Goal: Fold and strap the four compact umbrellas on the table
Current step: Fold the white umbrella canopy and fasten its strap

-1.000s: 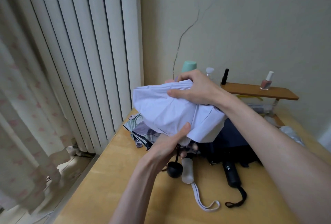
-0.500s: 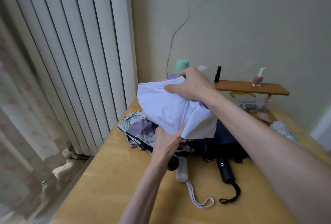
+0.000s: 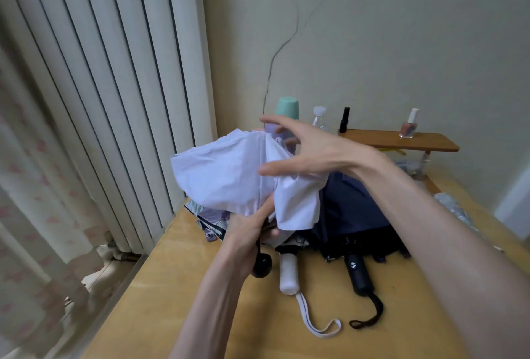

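A pale lavender umbrella (image 3: 220, 178) hangs half-gathered above the table (image 3: 172, 301). My left hand (image 3: 252, 229) grips it from below at the gathered fabric, just above its round black handle (image 3: 261, 267). My right hand (image 3: 312, 149) hovers over the canopy's top with fingers spread, the thumb lying near the cloth. On the table lie a navy umbrella (image 3: 352, 209) with a black handle (image 3: 358, 274), a white handle (image 3: 288, 274) with a white strap loop (image 3: 315, 325), and a patterned umbrella (image 3: 209, 222) mostly hidden under the lavender one.
A low wooden shelf (image 3: 401, 142) by the wall carries a nail polish bottle (image 3: 408, 126) and a black bottle (image 3: 343, 120). A mint cup (image 3: 287, 106) and a clear bottle (image 3: 319, 117) stand behind. Vertical blinds (image 3: 114, 86) and the table's left edge lie close by.
My right hand has let go of the canopy's top and spread its fingers. My left hand has slid further up under the lavender fabric.
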### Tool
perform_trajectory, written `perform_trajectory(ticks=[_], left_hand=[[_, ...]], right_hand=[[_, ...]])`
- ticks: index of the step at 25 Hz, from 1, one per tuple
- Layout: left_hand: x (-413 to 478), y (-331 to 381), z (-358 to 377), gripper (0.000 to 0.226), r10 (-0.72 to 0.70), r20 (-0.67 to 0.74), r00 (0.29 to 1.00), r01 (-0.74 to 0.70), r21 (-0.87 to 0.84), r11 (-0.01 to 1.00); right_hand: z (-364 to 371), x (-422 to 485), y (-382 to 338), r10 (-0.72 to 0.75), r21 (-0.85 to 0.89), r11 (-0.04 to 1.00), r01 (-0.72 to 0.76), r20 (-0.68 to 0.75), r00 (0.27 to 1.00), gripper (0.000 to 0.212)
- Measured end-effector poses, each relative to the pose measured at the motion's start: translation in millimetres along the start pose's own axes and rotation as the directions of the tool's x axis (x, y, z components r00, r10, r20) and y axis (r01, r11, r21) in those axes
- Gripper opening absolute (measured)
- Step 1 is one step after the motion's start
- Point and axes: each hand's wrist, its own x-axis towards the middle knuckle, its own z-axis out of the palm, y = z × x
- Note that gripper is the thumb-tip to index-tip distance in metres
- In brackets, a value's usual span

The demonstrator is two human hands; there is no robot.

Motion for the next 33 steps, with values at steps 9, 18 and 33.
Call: perform_trajectory(ticks=[9,18,33], left_hand=[[0,-2,1,0.063,-0.147,-0.065,0.987,0.141,-0.094,0.986],[4,-1,2,0.053,-0.199,-0.263,0.944,0.159,-0.167,0.973],[5,-6,16,0.02,-0.158,-0.227,0.961,0.109,-0.215,0.97]], right_hand=[[6,-4,29,-0.13,0.117,0.981,0.154,-0.192,0.973,0.045],[65,-56,60,-0.208,-0.284,0.953,0.106,-0.356,0.911,0.089],[92,-67,107,0.009,-0.049,0.992,-0.117,-0.893,0.449,0.037]])
